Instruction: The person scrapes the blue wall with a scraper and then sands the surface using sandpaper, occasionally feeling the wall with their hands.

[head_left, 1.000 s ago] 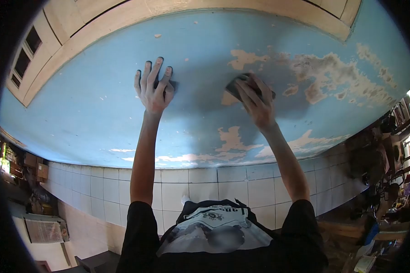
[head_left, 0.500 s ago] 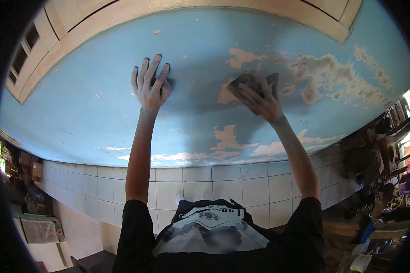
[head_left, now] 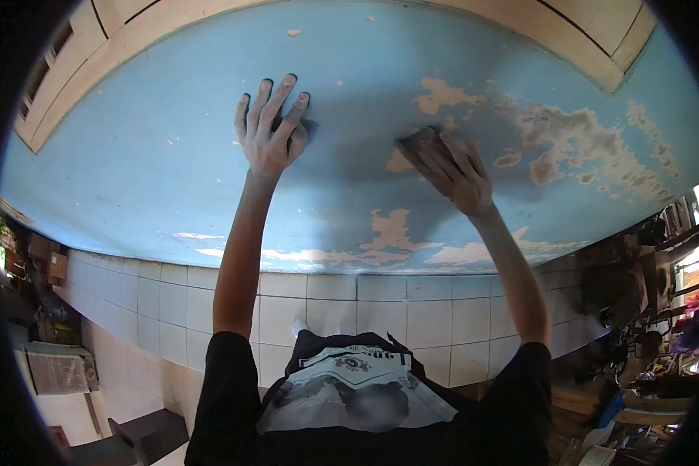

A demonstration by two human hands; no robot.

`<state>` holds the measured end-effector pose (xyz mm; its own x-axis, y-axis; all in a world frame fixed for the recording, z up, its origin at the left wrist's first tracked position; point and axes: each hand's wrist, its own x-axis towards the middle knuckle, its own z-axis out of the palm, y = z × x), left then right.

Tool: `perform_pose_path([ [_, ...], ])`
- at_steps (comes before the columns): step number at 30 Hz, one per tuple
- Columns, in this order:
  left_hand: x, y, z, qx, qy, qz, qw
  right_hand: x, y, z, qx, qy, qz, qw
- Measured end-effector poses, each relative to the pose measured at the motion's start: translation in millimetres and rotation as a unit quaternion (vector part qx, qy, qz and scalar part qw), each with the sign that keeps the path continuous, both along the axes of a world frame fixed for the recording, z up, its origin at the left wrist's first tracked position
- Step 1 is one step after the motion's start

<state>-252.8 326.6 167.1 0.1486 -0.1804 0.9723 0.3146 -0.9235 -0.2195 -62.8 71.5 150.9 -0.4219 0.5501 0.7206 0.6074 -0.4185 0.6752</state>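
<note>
A light-blue wall (head_left: 171, 140) with peeling paint fills the upper part of the head view. My left hand (head_left: 272, 132) rests against it, fingers spread, holding nothing. To the right, my right hand (head_left: 457, 171) presses a dark piece of sandpaper (head_left: 418, 141) to the wall. The sandpaper's left end shows; the rest is under my fingers. Pale bare patches lie around it, among them one just above (head_left: 446, 95) and a larger grey, rough patch (head_left: 567, 140) farther right. Both hands look dusty.
Cream wooden frames (head_left: 575, 39) border the wall at the top. White floor tiles (head_left: 380, 318) run along its foot, where my feet stand. Cluttered shelves and items (head_left: 668, 311) are at the right; a dark piece of furniture (head_left: 151, 435) is at the lower left.
The view has shifted, so the wall sits farther right. My right hand with the sandpaper has slid slightly left and down over the wall; its fingers are less bent. My left hand stays put.
</note>
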Motion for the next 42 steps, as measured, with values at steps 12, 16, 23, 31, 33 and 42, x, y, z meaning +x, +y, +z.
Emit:
perform_pose_path([
  [12, 1.6, 0.7, -7.2, 0.017, -0.012, 0.005, 1.000, -7.8, 2.1, 6.1, -0.075, 0.108, 0.043, 0.990],
  [16, 3.6, 2.2, 1.9, 0.017, -0.022, 0.010, 1.000, 3.9, -9.3, 7.0, -0.016, 0.060, 0.025, 0.998],
  [23, 3.3, 3.2, -3.5, 0.019, -0.023, -0.002, 1.000, 7.9, -8.2, -4.2, -0.020, 0.074, 0.055, 0.996],
  [31, 0.5, 3.7, -0.6, 0.025, -0.013, 0.000, 1.000, 4.5, 9.9, -9.5, -0.026, 0.048, 0.078, 0.995],
  [33, 3.6, 0.1, -1.4, 0.029, -0.019, 0.013, 0.999, 11.0, 1.0, -20.6, -0.001, -0.011, 0.044, 0.999],
  [42, 7.0, 4.5, -0.7, 0.023, -0.044, -0.002, 0.999, -8.4, -10.0, -18.1, -0.052, -0.048, -0.027, 0.997],
])
